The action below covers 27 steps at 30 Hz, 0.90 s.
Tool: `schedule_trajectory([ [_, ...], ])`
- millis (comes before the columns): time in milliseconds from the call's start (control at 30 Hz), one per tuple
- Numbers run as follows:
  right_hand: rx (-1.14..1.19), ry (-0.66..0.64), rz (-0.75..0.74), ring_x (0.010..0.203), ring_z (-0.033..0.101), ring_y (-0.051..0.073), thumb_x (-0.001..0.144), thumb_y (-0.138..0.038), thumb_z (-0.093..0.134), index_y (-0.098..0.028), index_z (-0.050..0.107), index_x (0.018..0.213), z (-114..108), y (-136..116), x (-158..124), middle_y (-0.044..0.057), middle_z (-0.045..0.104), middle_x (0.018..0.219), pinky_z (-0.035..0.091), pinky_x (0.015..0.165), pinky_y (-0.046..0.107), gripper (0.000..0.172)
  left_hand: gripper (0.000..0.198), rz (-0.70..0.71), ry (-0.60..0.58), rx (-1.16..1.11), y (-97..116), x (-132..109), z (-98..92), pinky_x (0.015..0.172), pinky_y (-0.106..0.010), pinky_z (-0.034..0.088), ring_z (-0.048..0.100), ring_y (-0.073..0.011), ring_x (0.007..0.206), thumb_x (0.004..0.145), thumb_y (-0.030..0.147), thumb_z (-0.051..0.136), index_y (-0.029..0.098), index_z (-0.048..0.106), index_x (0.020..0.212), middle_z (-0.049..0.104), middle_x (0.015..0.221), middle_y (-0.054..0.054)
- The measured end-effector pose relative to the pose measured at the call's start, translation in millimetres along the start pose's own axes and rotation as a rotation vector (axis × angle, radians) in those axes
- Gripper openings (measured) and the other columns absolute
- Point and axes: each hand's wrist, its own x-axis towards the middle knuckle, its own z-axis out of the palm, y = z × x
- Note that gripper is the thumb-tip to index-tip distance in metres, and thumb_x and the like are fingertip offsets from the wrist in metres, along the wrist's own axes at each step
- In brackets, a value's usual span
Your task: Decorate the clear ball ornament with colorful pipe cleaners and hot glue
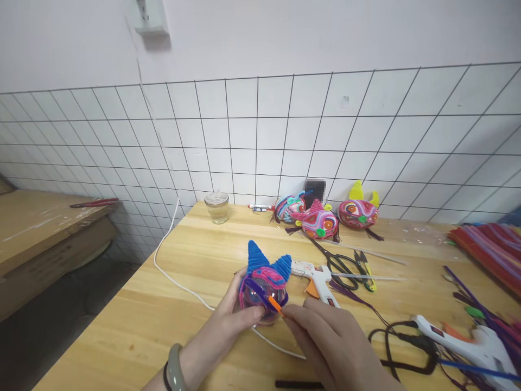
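Observation:
My left hand (228,326) cups a small round ornament (264,285) wrapped in pink and purple pipe cleaners, with two blue pointed ears on top. My right hand (329,339) pinches an orange and purple pipe cleaner end (274,304) against the ornament's front. Both hands hover just above the wooden table (163,315), near its front edge. A grey band sits on my left wrist.
A white glue gun (319,277) and black scissors (340,265) lie just behind the ornament. Three finished ornaments (321,220) stand by the tiled wall with a glass jar (217,207). Another glue gun (468,336), black cables and a pile of pipe cleaners (492,250) fill the right.

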Motion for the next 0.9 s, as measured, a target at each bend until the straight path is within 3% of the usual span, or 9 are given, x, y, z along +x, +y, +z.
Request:
schedule_trajectory([
  [367,0.073,-0.021,-0.035,0.045,0.045,0.012,0.096,-0.010,0.035,-0.014,0.054,0.108,8.6,3.2,-4.2,-0.001,0.052,0.058,0.035,0.042,0.021,0.023,0.054,-0.009,-0.036,0.003,0.6,0.3,1.3,0.088,-0.040,0.044,0.061,-0.0272,0.105,0.073,0.024,0.073,0.024,0.052,0.123,0.067,0.113,-0.010],
  [600,0.077,-0.063,-0.047,0.046,0.044,0.013,0.097,-0.013,0.035,-0.014,0.052,0.115,8.0,5.8,-3.3,-0.001,0.051,0.059,0.033,0.041,0.023,0.025,0.052,-0.004,-0.061,0.027,2.0,0.0,1.3,0.087,-0.037,0.044,0.060,-0.0262,0.105,0.074,0.029,0.073,0.025,0.054,0.123,0.067,0.115,-0.010],
  [900,-0.035,-0.068,-0.102,0.042,0.048,0.013,0.100,-0.017,0.027,-0.012,0.059,0.106,8.2,6.3,-2.9,0.000,0.054,0.055,0.035,0.040,0.023,0.033,0.061,-0.041,0.064,0.023,-4.0,-0.3,-2.8,0.096,-0.042,0.038,0.051,-0.0316,0.120,0.071,0.040,0.074,0.025,0.052,0.126,0.062,0.125,-0.012],
])
